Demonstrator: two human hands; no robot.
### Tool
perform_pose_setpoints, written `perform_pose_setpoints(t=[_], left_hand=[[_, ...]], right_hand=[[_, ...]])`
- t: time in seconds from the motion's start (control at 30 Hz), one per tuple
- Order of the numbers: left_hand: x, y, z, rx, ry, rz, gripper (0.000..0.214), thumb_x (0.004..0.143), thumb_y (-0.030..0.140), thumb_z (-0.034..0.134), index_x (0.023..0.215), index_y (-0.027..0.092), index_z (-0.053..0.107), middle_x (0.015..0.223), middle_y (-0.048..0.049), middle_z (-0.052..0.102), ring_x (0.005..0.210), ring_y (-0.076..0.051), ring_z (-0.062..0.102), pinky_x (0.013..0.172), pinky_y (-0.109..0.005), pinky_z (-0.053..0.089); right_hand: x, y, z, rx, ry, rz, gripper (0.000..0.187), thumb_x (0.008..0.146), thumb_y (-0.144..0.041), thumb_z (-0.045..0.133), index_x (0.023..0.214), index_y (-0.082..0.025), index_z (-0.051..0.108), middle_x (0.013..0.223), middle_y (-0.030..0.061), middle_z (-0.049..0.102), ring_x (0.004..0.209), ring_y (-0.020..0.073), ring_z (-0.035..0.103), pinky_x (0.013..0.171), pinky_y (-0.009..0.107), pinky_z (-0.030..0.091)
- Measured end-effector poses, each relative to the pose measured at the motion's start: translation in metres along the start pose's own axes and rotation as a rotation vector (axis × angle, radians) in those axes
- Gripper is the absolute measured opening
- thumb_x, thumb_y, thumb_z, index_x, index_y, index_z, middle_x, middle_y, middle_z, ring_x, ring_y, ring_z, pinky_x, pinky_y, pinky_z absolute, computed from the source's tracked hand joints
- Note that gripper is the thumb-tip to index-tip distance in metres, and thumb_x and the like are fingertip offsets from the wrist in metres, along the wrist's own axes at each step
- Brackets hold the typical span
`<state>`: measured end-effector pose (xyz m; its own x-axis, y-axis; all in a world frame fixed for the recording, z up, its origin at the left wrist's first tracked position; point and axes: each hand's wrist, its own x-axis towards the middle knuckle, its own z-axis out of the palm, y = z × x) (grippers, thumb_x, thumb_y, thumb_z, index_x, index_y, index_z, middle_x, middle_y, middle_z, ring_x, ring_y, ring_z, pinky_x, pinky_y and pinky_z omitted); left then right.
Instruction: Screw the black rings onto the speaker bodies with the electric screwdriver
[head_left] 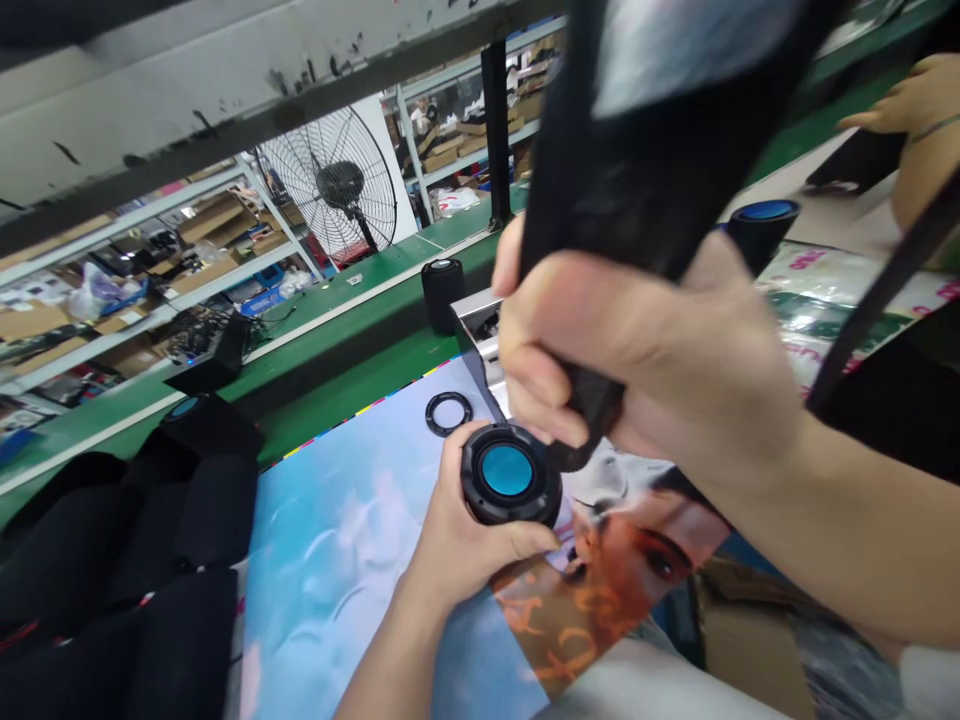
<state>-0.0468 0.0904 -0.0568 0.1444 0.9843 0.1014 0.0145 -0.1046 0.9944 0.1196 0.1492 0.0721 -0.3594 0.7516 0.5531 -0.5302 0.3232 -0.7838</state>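
Observation:
My left hand is wrapped round a black cylindrical speaker, its round end with a blue disc facing up. My right hand grips a large black handheld tool with a pale patch on its upper part. Blur hides the tool's exact kind. The tool's lower end is at the speaker's right rim; whether they touch I cannot tell. Just beyond my left hand, a loose black ring lies on a printed sheet that shows sky and part of a face.
Black speakers are heaped at left. Another speaker stands on the green bench. A metal beam crosses above. At right are a blue-topped speaker and another person's hand. A fan stands behind.

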Motion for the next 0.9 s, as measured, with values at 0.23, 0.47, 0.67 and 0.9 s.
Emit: perform_pose_setpoints(t=[0.23,0.47,0.67,0.9], left_hand=[[-0.001,0.000,0.001,0.005,0.010,0.016,0.091,0.063,0.062,0.097,0.133,0.023,0.053,0.128,-0.0085,0.070,0.118,-0.031,0.068,0.102,-0.042,0.053],[0.000,0.003,0.002,0.051,0.023,0.018,0.092,0.063,0.064,0.095,0.134,0.022,0.054,0.130,-0.0108,0.070,0.124,-0.035,0.067,0.107,-0.047,0.053],[-0.004,0.001,0.003,0.020,0.047,-0.070,0.094,0.060,0.053,0.099,0.135,0.023,0.049,0.128,-0.0097,0.071,0.120,-0.032,0.068,0.108,-0.045,0.051],[-0.003,0.000,0.004,-0.043,0.055,-0.087,0.097,0.057,0.042,0.102,0.135,0.025,0.047,0.126,-0.0079,0.072,0.118,-0.030,0.069,0.106,-0.042,0.052]], right_hand=[[0.001,0.005,0.002,-0.119,-0.032,0.082,0.038,0.086,-0.034,0.084,0.063,-0.020,0.056,0.051,-0.0032,0.047,0.037,0.0127,0.045,0.032,0.028,0.032],[0.003,-0.001,-0.002,-0.033,-0.095,0.161,0.036,0.084,-0.042,0.087,0.071,-0.020,0.061,0.055,-0.0056,0.052,0.037,0.0090,0.044,0.035,0.023,0.037],[0.021,0.029,-0.037,-0.116,0.415,-0.240,0.045,0.070,-0.049,0.098,0.070,-0.022,0.062,0.054,-0.0049,0.052,0.037,0.0106,0.042,0.034,0.031,0.032],[0.016,0.083,-0.069,-0.229,0.427,-0.128,0.042,0.080,-0.051,0.092,0.080,-0.023,0.061,0.055,-0.0048,0.055,0.036,0.0123,0.047,0.034,0.030,0.034]])
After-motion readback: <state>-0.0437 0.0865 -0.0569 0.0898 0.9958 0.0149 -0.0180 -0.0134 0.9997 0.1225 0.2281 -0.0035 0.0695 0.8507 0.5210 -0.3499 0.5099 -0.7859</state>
